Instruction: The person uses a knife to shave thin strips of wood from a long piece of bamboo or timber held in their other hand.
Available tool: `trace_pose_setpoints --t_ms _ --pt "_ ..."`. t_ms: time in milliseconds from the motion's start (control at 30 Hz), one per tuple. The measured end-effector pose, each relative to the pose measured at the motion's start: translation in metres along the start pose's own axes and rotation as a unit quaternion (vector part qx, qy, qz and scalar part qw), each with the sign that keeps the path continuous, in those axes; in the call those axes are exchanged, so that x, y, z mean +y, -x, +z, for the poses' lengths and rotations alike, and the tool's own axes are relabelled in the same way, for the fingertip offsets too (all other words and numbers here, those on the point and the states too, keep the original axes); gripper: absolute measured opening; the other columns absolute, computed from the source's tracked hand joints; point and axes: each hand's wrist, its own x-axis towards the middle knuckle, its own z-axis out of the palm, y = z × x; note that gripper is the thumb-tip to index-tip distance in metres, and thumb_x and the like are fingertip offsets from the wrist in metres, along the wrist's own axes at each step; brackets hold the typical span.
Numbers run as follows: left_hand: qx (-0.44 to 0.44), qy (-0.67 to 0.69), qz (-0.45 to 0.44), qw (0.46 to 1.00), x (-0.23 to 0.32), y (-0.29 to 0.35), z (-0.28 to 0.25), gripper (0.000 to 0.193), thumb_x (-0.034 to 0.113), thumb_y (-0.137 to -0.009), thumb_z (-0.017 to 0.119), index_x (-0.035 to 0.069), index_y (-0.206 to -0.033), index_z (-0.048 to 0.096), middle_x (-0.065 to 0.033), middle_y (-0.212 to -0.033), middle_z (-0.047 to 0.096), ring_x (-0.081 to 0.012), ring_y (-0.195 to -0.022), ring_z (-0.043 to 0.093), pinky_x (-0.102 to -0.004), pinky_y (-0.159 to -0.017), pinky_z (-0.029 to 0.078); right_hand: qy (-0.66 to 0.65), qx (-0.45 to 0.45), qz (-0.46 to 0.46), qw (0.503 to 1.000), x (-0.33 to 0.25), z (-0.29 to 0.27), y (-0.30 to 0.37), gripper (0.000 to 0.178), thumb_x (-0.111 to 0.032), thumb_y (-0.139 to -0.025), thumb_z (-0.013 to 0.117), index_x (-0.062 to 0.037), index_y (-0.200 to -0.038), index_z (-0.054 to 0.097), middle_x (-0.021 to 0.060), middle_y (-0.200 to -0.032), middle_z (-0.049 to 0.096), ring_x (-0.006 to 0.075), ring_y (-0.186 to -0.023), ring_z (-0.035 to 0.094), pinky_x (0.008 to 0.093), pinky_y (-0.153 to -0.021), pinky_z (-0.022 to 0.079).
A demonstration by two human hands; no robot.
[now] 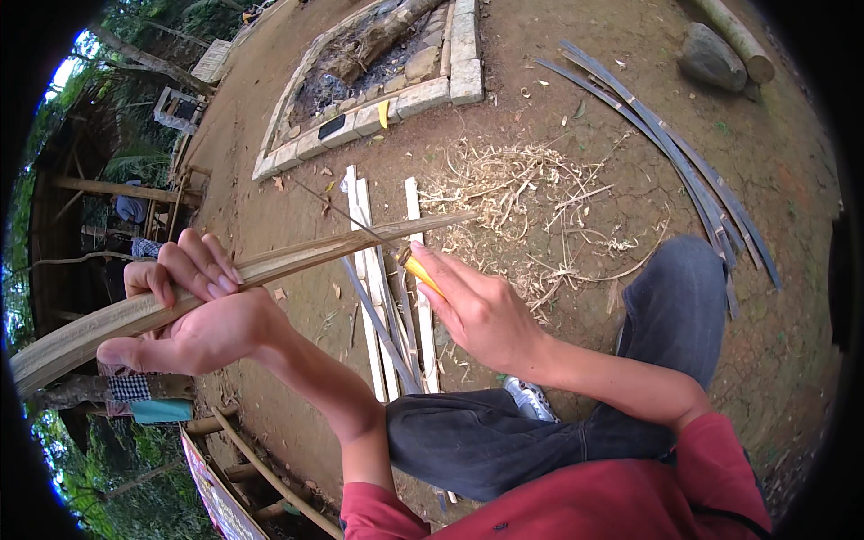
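Note:
My left hand (pixel 220 328) is closed around a long pale wooden stake (pixel 301 258), fingers curled over its top and thumb lying along the underside. The stake slants across in front of me, thick at the left and tapering to a point at the right. In my right hand (pixel 495 310) is a knife (pixel 423 273), gripped by its yellow-orange handle. Its thin dark blade points away to the upper left and crosses the stake near the tapered part. From this angle I cannot tell whether the edge bites into the wood.
Pale wood strips (pixel 367 270) lie on the earth beyond my legs, near a heap of curled shavings (pixel 504 184). Long dark strips (pixel 677 135) lie to the right, below a rock (pixel 711 58). A brick-edged fire pit (pixel 418 97) is ahead. Wooden rails (pixel 270 468) stand at lower left.

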Motion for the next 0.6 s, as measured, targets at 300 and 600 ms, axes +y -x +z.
trace_pose_setpoints --t_ms 300,600 --pt "0.038 -0.047 -0.005 0.998 -0.001 0.000 0.004 0.069 0.077 -0.089 0.024 0.013 -0.065 0.031 0.0003 -0.046 0.022 -0.0090 -0.037 0.021 -0.0195 -0.032 0.020 0.009 0.014 -0.031 0.999 0.007 0.001 0.000 0.049 -0.001 -0.093 0.055 0.0130 -0.137 0.039 0.0260 -0.099 0.063 0.0265 -0.067 0.069 0.0325 -0.057 0.060" --pt "0.047 -0.051 -0.014 0.998 -0.003 -0.003 0.007 0.067 0.074 -0.091 0.024 0.012 -0.065 0.032 -0.0009 -0.047 0.021 -0.0109 -0.039 0.019 -0.0212 -0.032 0.019 0.024 -0.095 0.053 0.994 0.023 0.003 0.005 0.052 0.008 -0.090 0.049 0.0099 -0.140 0.037 0.0249 -0.088 0.061 0.0244 -0.064 0.065 0.0306 -0.054 0.059"
